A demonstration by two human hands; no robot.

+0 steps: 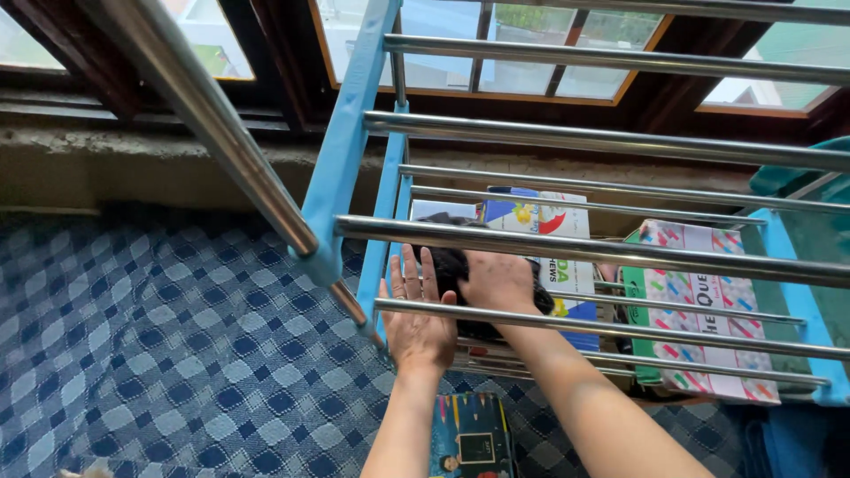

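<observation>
Behind the steel bars, a flat rectangular printed book cover [540,232] in white, blue, yellow and red lies on the lower shelf. To its right lies another rectangular cover [708,310], white with small multicoloured marks and a green edge. On the checked floor below lies a dark blue-green booklet [472,434].

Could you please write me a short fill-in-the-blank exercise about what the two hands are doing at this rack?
1. Both hands, left hand and right hand, rest on a bundle of ____ cloth.
2. The rack's shiny metal rods are joined by plastic connectors coloured light ____.
3. The floor covering shows a blue and white ____ pattern.
4. Beyond the rack, a wooden-framed ____ lets in daylight.

Missing words: black; blue; checked; window
</observation>
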